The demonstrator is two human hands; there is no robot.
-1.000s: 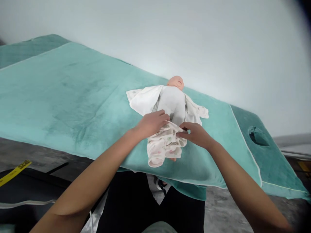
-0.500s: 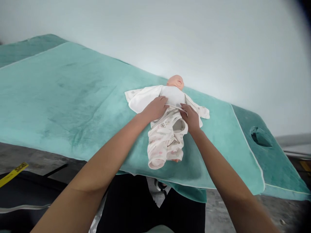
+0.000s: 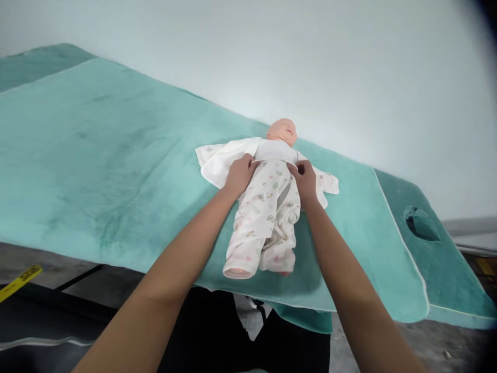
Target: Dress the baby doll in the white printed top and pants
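Note:
A baby doll lies on its back, head toward the wall. Printed white baby pants cover its legs up to the belly, the waistband stretched between my two hands. My left hand pinches the waistband on the left side, and my right hand is closed on it at the right. Around the doll's arms an open white baby jacket is spread, its panels folded outward over a pale torso. Only small bits of the feet show at the pant cuffs.
The doll rests on a green padded massage table with a face hole at its right end. A white wall stands behind. At lower left are a black bag and a yellow strap.
The pants' front, folded down and bunched before, now lies flat and drawn up over the belly. Both hands keep hold of the waistband, now stretched wider and straighter. The view has shifted slightly.

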